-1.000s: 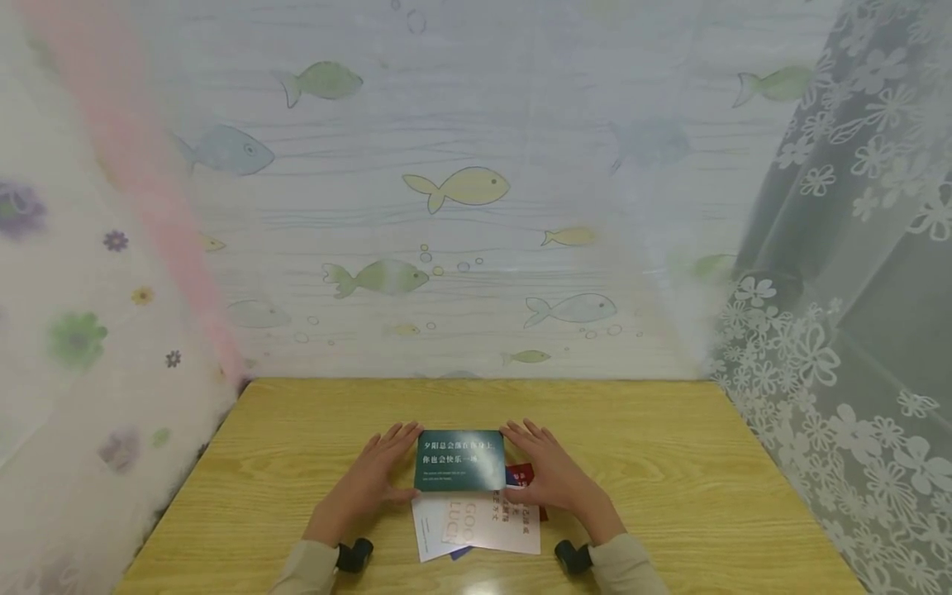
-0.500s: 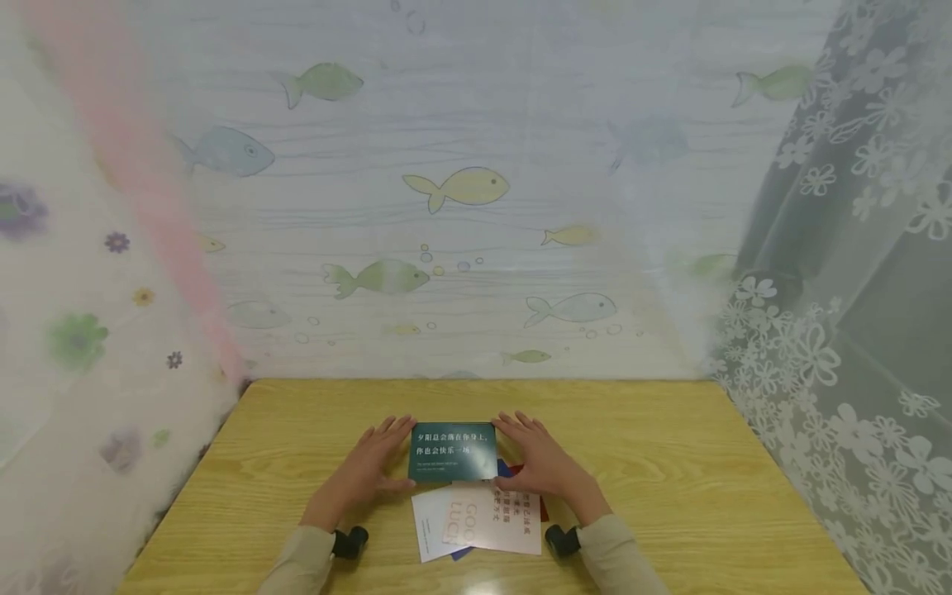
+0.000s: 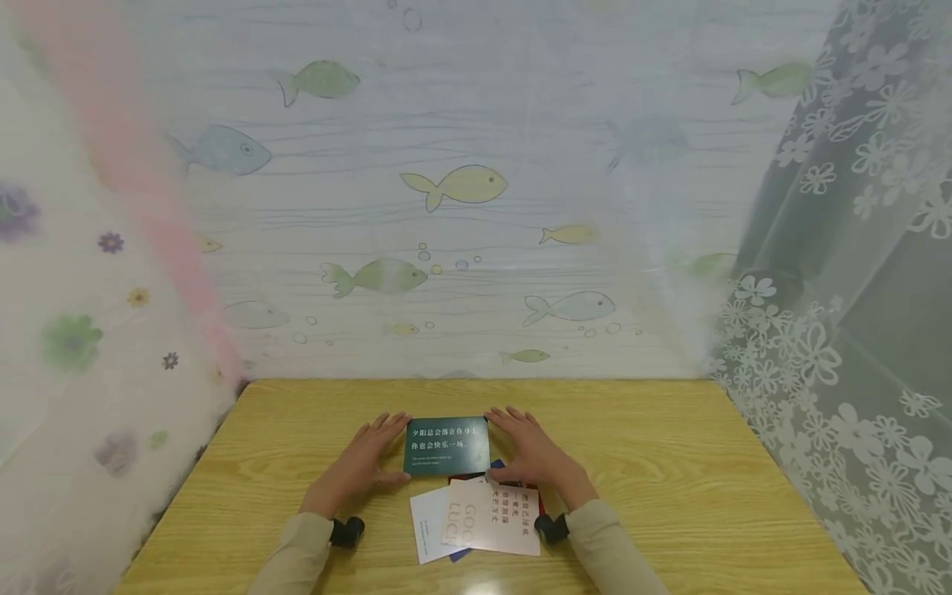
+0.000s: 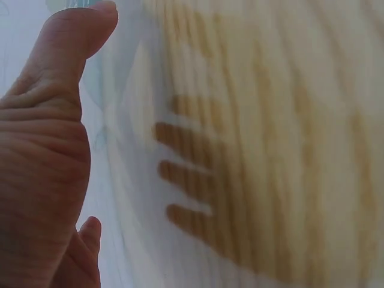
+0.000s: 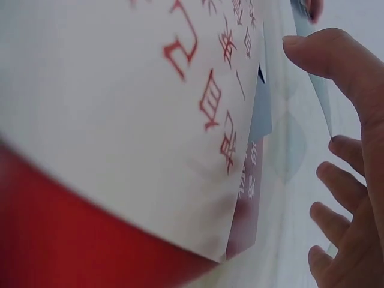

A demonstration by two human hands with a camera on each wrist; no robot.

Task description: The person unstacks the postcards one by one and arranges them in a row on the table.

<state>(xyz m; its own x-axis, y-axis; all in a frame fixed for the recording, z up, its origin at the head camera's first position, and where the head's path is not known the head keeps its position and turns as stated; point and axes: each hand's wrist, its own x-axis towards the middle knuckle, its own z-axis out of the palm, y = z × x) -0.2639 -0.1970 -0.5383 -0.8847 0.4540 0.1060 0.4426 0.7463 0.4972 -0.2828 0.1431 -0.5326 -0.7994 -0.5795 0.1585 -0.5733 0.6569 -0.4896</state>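
Observation:
A dark green card point(image 3: 446, 459) with lines of white lettering is held up in the head view, tilted toward me. My left hand point(image 3: 360, 464) grips its left edge, thumb at the lower corner and fingers at the upper one. At the right edge my right hand point(image 3: 531, 452) grips it the same way. Nearer to me lies a loose pile: a pinkish-white card point(image 3: 494, 529) on top, a pale card point(image 3: 427, 525) beneath at left, with red and blue cards partly covered. In the right wrist view the green card point(image 5: 321, 93) shows nearly edge-on.
A wood-grain table point(image 3: 640, 463) carries everything. Behind it hangs a pale curtain point(image 3: 476, 248) printed with fish, and flowered cloth point(image 3: 97, 413) stands at the left. Sheer lace point(image 3: 818, 372) hangs at the right. Each wrist wears a small black camera point(image 3: 346, 532).
Both hands have carried the green card away from me and slightly left, off the pile. More of the pinkish-white card's top and the red card behind it now shows.

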